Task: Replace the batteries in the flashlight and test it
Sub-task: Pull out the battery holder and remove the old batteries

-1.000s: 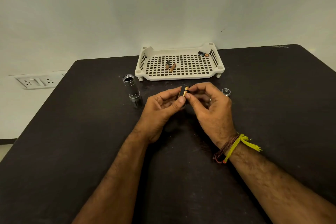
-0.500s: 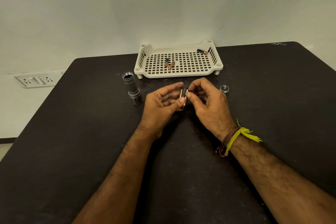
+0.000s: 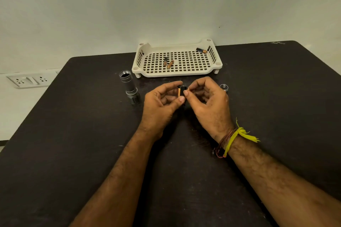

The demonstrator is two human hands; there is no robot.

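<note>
Black battery holder [image 3: 181,91] with copper-tipped cell seated, held above tabletop [image 3: 73,134] centre: left hand [image 3: 162,101] grip pinching it; right hand [image 3: 206,101] fingertips at its top, grasp unclear. Flashlight body [image 3: 129,86] open, upright, left. Tail cap [image 3: 224,87] right. Three loose batteries in white tray [image 3: 177,73], far. Judged midway: loading, reassembly, test left.
</note>
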